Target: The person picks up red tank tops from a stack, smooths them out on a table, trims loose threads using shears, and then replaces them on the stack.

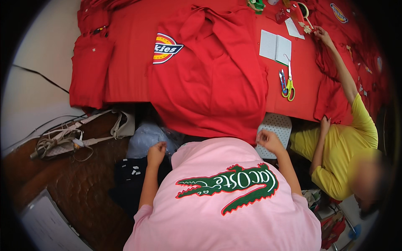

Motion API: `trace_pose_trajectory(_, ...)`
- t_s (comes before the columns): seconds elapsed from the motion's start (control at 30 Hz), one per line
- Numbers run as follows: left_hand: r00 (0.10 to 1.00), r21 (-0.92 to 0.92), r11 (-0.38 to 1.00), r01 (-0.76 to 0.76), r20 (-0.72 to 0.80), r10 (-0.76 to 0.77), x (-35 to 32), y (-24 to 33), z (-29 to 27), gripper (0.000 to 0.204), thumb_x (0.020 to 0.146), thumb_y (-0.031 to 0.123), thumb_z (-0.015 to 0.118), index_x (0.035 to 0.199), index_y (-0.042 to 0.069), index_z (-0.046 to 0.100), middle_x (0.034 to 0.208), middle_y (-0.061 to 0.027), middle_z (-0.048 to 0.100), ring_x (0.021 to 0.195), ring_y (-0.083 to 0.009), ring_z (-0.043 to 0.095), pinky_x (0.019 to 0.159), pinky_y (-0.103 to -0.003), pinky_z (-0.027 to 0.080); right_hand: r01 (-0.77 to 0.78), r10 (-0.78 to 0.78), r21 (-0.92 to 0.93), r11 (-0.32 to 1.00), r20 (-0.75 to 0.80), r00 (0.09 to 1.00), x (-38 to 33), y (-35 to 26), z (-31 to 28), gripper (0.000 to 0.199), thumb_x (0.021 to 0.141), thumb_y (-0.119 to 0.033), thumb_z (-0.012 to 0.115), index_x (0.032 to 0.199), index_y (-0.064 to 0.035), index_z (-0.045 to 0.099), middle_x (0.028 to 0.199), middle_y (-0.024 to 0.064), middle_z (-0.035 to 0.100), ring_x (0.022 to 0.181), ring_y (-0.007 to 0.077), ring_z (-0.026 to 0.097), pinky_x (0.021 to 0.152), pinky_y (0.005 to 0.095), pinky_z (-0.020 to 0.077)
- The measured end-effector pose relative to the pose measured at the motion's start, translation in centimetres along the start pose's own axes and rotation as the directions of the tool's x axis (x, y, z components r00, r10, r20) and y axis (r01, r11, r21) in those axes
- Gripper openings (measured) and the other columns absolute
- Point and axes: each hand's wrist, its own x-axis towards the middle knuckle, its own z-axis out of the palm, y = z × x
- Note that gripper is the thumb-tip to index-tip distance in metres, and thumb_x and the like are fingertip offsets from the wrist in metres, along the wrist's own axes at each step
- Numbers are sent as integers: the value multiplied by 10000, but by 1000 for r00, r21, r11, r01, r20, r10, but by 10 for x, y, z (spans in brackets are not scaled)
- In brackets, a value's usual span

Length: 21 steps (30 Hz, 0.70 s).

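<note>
A large red sweatshirt with a colourful badge lies on the table, its near part draped over the edge toward my lap. My right hand is curled beside the sweatshirt's lower right corner. Its fingertips are close to the cloth, and whether they grip it cannot be made out. To the left, apart from the sweatshirt, my left hand is closed in front of a translucent plastic bag. No item shows in its fingers.
Yellow-handled scissors, blue thread snips and a spiral notebook lie at right on the red-covered table. A co-worker in yellow reaches over there. Folded red garments hang at left; a white perforated stool stands below.
</note>
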Motion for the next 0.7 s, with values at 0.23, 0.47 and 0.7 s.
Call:
trace_pose_trajectory(0.23,577,240,666,-706,-351,738,92,218,-46,373,923,86,679,1293,44,662,1379,-147,646,1292,-362,598,1090,-467,451,521,-658,-401,753,-449,605,104,-178,18,402,951,-151,684,1331,-49,605,1351,175,618,1246,328,605,1056,423,480)
trace_pose_trajectory(0.47,586,564,510,-649,-57,809,180,245,-54,841,987,561,590,1644,109,324,1730,-97,260,1598,-298,225,1283,-569,113,319,-592,-720,616,-155,791,158,-174,-11,705,1043,-369,561,1646,-114,300,1702,153,303,1561,325,309,1273,471,260)
trace_pose_trajectory(0.7,608,522,620,-586,-222,762,209,243,-89,665,990,428,654,1537,91,483,1597,-112,468,1475,-304,426,1248,-529,192,114,-645,-769,629,-434,630,193,-170,-90,480,1014,-315,626,1441,-98,593,1500,165,563,1397,352,512,1196,480,352)
